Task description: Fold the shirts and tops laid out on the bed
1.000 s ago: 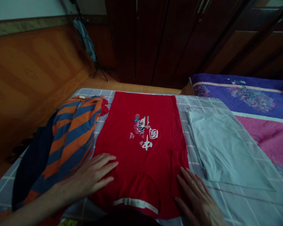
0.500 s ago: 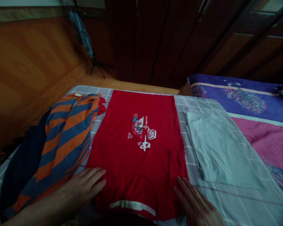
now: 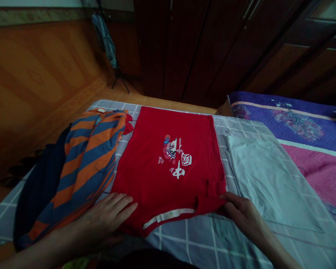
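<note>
A red T-shirt [image 3: 156, 175] with a white and coloured print lies on the checked sheet [image 3: 182, 235], its collar toward me. My left hand [image 3: 114, 211] rests on the shirt's near left part, fingers spread over the cloth. At the near right edge, my right hand [image 3: 236, 207] pinches the red fabric, which is gathered and slightly folded near the fingers. The collar's white inner band shows between my two hands.
Orange-and-blue striped clothing [image 3: 92, 149] and dark clothing [image 3: 42, 186] lie at the left. A folded pale green garment [image 3: 268, 179] sits at the right. Beyond stand a tripod [image 3: 119, 74], a wardrobe [image 3: 184, 48] and a purple-pink bed [image 3: 296, 119].
My right hand has gone from lying flat to gripping the shirt's near right edge. The collar end has shifted away from me, uncovering more sheet. The view has turned slightly left.
</note>
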The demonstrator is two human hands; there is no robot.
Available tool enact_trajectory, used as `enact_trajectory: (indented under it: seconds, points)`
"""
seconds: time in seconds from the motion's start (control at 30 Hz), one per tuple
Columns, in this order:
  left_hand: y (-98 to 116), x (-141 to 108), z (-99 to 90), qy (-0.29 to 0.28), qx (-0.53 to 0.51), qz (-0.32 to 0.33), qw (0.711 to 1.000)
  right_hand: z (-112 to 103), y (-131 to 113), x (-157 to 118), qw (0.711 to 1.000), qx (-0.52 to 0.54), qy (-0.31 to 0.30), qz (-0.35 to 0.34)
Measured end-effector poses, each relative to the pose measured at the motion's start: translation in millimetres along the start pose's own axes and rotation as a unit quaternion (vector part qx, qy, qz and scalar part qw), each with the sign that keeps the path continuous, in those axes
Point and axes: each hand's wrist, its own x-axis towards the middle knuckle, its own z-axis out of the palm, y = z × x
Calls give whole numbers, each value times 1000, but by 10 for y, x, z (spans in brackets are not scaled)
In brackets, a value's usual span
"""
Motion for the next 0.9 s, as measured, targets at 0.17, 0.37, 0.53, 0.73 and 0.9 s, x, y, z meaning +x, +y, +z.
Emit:
enact_trajectory:
  seconds: [0.17, 0.37, 0.53, 0.73, 0.9]
  points:
    - [8, -41, 172, 71, 58, -4, 996, 2, -96, -42, 998, -19, -51, -25]
    - [-56, -55, 336, 182, 113, 25, 976, 248, -143, -361, 941, -226, 62, -246]
    - [-183, -56, 65, 171, 1, 75, 982, 235, -51, -331, 912, -248, 155, -287]
    - [-292, -139, -215, 135, -122, 30, 983, -161, -162, -348, 927, -190, 127, -296]
    - [-256, -313, -117, 141, -85, 13, 986, -394, -349, -574, 954, -165, 40, -246]
